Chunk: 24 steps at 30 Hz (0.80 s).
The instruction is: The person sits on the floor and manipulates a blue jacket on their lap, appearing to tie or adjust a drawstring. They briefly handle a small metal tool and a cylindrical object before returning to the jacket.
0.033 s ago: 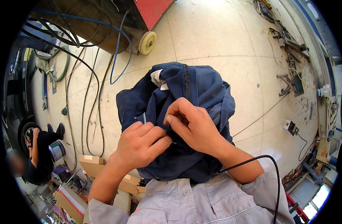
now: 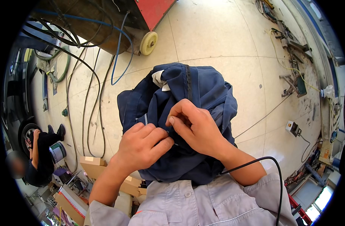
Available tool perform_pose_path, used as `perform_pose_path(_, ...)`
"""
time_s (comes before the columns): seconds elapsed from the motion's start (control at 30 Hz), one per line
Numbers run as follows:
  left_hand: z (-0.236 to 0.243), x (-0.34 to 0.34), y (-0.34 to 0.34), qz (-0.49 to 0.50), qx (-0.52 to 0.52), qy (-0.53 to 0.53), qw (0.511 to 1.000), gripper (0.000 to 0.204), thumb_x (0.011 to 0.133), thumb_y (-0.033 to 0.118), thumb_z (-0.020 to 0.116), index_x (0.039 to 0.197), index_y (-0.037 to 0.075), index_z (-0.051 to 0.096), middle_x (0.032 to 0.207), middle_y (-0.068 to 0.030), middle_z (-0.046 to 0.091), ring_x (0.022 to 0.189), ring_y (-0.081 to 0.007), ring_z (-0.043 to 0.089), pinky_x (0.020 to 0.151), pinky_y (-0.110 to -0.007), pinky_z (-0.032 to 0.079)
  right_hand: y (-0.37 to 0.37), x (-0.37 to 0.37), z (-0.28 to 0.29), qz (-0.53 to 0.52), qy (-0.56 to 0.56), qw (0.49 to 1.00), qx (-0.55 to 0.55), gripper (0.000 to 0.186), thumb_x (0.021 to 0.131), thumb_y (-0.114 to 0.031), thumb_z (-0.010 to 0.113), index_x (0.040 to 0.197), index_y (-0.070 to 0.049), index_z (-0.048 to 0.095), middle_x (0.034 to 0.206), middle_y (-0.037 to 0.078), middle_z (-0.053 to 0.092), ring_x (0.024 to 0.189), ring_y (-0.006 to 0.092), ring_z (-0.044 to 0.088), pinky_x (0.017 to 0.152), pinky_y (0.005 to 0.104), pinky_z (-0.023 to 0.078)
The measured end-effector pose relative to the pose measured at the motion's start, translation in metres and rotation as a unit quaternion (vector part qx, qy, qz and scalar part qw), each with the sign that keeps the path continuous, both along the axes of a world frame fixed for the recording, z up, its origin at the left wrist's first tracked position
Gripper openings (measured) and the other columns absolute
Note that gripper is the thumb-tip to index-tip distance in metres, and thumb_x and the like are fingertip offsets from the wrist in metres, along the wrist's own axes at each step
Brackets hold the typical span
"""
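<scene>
A dark navy garment [image 2: 214, 94] lies bunched in front of the person's body, with a black band and a pale patch of cloth [image 2: 159, 80] on its upper part. My left hand [image 2: 142, 147] has its fingers curled into the navy cloth, left of centre. Just to the right, my right hand [image 2: 195, 128] is raised over the same cloth, thumb and forefinger pinched together; whatever they hold is too small or hidden to make out. A black cable [image 2: 270, 158] runs from near the garment across my right forearm.
A co-worker [image 2: 38, 158] crouches at left beside a dark car's wheel [image 2: 27, 132]. A red-panelled machine [image 2: 150, 13] with a caster and hoses stands above. Cardboard boxes [image 2: 91, 165] are at lower left, metal tools [image 2: 293, 49] and a small electrical box [image 2: 293, 128] at right.
</scene>
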State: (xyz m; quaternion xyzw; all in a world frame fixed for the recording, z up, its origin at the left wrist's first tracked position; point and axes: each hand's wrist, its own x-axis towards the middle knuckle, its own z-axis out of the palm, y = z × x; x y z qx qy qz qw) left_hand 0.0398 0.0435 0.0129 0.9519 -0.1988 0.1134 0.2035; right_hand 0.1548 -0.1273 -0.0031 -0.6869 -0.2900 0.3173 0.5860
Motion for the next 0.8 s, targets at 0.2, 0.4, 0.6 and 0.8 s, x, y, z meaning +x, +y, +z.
perform_pose_path(0.2, -0.009, -0.007, -0.009, 0.012, -0.033, -0.019, 0.999, 0.012, 0.077, 0.011, 0.07, 0.084, 0.01, 0.061, 0.087, -0.0016, 0.067, 0.064, -0.0156, 0.056, 0.055, -0.029, 0.039, -0.003, 0.001, -0.002, 0.008, 0.026, 1.0, -0.014, 0.01, 0.095, -0.003, 0.062, 0.098, -0.002, 0.052, 0.081, 0.01, 0.065, 0.071, 0.0192, 0.065, 0.064, 0.0309, 0.051)
perform_pose_path(0.4, -0.006, -0.002, -0.005, 0.004, -0.027, -0.001, 1.0, 0.013, 0.075, 0.013, 0.07, 0.084, 0.01, 0.063, 0.087, -0.001, 0.067, 0.065, -0.0139, 0.058, 0.055, -0.028, 0.04, 0.003, -0.002, -0.006, -0.003, -0.011, 1.0, 0.008, 0.014, 0.093, -0.007, 0.065, 0.095, -0.004, 0.052, 0.072, 0.015, 0.062, 0.067, 0.0337, 0.065, 0.059, 0.0397, 0.05)
perform_pose_path(0.6, 0.004, -0.002, -0.006, -0.007, -0.03, 0.02, 0.999, 0.019, 0.074, 0.007, 0.077, 0.091, 0.006, 0.068, 0.087, -0.0043, 0.068, 0.071, -0.02, 0.062, 0.058, -0.032, 0.045, -0.003, 0.003, -0.003, -0.019, -0.038, 0.999, -0.012, 0.01, 0.094, -0.003, 0.062, 0.097, -0.002, 0.053, 0.081, 0.011, 0.066, 0.069, 0.022, 0.066, 0.061, 0.0326, 0.051)
perform_pose_path(0.8, 0.01, -0.017, -0.032, 0.183, -0.056, 0.058, 0.98, 0.031, 0.076, 0.002, 0.077, 0.105, 0.0, 0.065, 0.091, -0.0124, 0.067, 0.078, -0.0287, 0.065, 0.065, -0.039, 0.052, -0.013, -0.007, -0.005, -0.032, -0.168, 0.985, 0.026, 0.012, 0.087, -0.003, 0.068, 0.093, -0.005, 0.057, 0.081, 0.011, 0.063, 0.07, 0.0301, 0.065, 0.06, 0.0377, 0.051)
